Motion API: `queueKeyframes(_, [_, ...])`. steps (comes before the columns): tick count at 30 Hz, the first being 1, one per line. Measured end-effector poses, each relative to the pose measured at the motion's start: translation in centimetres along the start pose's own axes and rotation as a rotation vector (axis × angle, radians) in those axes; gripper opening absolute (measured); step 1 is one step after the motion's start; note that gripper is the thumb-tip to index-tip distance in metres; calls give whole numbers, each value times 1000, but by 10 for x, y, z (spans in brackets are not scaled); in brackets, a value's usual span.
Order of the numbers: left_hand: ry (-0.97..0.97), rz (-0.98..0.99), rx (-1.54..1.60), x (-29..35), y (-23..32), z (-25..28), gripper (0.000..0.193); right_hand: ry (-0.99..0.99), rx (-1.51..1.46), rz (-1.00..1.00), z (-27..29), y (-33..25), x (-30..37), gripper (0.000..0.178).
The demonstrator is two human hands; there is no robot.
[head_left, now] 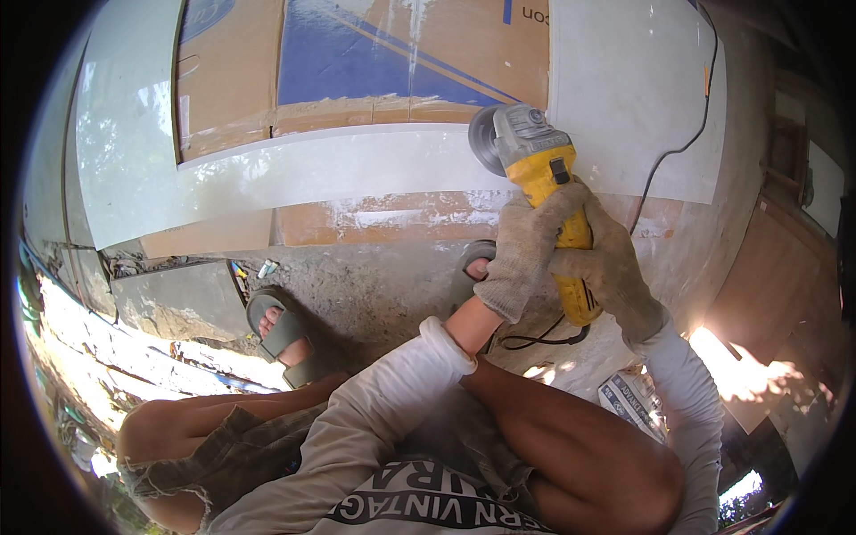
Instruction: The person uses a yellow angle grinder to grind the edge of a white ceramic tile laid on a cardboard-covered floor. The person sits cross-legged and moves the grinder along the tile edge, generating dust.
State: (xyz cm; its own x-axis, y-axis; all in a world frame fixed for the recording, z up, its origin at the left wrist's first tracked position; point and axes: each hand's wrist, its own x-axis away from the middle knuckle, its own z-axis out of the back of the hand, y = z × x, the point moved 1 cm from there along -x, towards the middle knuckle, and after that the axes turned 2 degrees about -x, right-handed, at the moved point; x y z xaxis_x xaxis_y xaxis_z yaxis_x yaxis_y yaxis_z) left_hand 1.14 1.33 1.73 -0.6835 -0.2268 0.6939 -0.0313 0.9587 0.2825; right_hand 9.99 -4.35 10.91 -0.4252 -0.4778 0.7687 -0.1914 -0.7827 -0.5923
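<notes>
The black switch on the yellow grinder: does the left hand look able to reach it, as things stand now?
Probably yes: the left hand grips the grinder close to the black switch, and nothing visible lies between its fingers and the switch.

Grey slab (178, 299) at left, rough ground (366, 276), brown board (758, 276) at right
</notes>
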Motion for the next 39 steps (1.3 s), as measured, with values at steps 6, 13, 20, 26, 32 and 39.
queueKeyframes(6, [-19, 2, 5, -2, -3, -1, 40, -3, 6, 13, 4, 4, -2, 87])
queueKeyframes(13, [-6, 14, -20, -5, -6, -3, 39, 3, 17, 23, 5, 3, 1, 85])
queueKeyframes(20, [-28, 49, -21, -6, -1, -5, 41, 10, 8, 5, 4, -1, 3, 82])
queueKeyframes(26, [9, -8, -3, 5, 5, -4, 36, -32, -34, 76, -5, -6, 3, 85])
queueKeyframes(32, [2, -90, -9, 13, 16, 8, 39, -87, 104, 63, -8, -11, -3, 96])
queueKeyframes(39, [17, -129, 3, 17, 29, 13, 39, -125, 55, 79, -21, -16, -9, 101])
